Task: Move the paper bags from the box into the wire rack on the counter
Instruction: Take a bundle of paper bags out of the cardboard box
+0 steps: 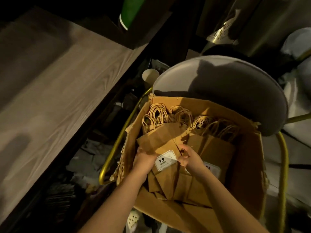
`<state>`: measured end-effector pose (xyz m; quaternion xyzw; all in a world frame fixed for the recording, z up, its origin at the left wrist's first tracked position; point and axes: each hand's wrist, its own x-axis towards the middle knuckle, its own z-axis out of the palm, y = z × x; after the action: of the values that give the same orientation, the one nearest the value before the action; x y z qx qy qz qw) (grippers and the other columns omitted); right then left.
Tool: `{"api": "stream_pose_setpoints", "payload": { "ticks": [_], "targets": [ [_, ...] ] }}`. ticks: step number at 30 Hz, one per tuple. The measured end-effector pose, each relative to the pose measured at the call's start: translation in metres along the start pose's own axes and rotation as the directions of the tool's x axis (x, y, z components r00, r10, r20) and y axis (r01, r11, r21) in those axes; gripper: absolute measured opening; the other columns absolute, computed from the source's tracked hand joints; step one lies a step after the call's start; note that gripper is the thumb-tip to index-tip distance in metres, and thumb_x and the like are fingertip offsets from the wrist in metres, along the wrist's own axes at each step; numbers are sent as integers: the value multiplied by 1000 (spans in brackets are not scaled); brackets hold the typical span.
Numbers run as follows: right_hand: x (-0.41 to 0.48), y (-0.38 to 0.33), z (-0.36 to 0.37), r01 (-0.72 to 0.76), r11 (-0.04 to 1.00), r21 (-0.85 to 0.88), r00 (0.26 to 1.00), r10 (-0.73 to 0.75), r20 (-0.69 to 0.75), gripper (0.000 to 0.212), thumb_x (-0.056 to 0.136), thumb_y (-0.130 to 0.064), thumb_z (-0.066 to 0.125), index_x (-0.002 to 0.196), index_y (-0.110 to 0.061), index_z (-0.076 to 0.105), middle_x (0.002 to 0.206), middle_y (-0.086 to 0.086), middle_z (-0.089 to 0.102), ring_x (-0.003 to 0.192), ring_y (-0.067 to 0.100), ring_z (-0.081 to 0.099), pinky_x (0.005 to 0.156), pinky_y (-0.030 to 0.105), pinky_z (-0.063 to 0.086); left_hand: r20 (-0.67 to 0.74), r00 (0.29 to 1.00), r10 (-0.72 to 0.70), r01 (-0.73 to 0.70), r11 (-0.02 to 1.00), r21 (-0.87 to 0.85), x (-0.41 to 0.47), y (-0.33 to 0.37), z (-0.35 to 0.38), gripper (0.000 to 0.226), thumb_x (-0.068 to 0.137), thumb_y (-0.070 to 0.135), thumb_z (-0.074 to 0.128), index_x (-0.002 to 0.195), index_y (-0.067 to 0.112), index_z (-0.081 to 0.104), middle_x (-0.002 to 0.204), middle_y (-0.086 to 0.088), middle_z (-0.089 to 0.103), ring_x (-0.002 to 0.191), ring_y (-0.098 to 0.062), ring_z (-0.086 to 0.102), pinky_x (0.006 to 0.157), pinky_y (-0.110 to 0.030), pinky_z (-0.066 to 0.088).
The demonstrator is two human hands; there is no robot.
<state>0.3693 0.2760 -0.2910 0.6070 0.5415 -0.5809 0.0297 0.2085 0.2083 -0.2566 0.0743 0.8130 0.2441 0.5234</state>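
Both hands are down in the box [244, 165], apart, one on each side of the top bag [161, 142]. The left hand [143, 156] grips the bag's left edge, with the fingers tucked out of sight under the paper. The right hand [189, 158] has curled fingers pinching the right edge, just beside the white label [165, 161] printed "9.9". That label sits between the two hands.

The top bag lies flat on the paper bags [217, 148] stacked in the box. Its long axis runs from us away toward the chair back, skewed a little to the left at the far end. The twine handles [168, 113] point away from us, bunched at the far wall of the box. A second stack on the right points the same way, its label partly hidden under the right wrist.

The box sits on a chair [227, 91] with a grey back and gold frame. The wood counter [50, 84] runs along the left, well apart from the bags. A paper cup [150, 75] stands between the counter and the chair.
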Motion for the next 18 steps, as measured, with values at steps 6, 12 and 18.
{"api": "stream_pose_setpoints", "payload": {
  "ticks": [6,12,18],
  "targets": [
    [27,3,13,-3,991,-133,1000,3,1,58,87,-10,67,139,-18,44,136,4,41,113,25,56,98,45,50,-100,992,-82,70,990,-124,19,-1,10,69,88,26,63,147,20,28,138,-9,50,121,-31,51,100,-38,44],
    [27,-3,13,-9,990,-138,994,-6,-113,49,90,-21,65,136,-13,48,127,7,44,104,21,56,93,34,49,-137,990,-25,24,1000,-11,18,-13,9,54,83,29,65,133,21,46,127,-4,56,111,-28,57,94,-45,50],
    [12,-10,11,6,986,168,996,8,-87,11,90,-17,67,97,-15,59,93,2,65,91,23,65,80,35,57,-133,986,103,-117,988,-103,-3,-2,-4,25,95,38,53,115,25,56,111,3,62,104,-20,58,97,-44,47]
  ]
}}
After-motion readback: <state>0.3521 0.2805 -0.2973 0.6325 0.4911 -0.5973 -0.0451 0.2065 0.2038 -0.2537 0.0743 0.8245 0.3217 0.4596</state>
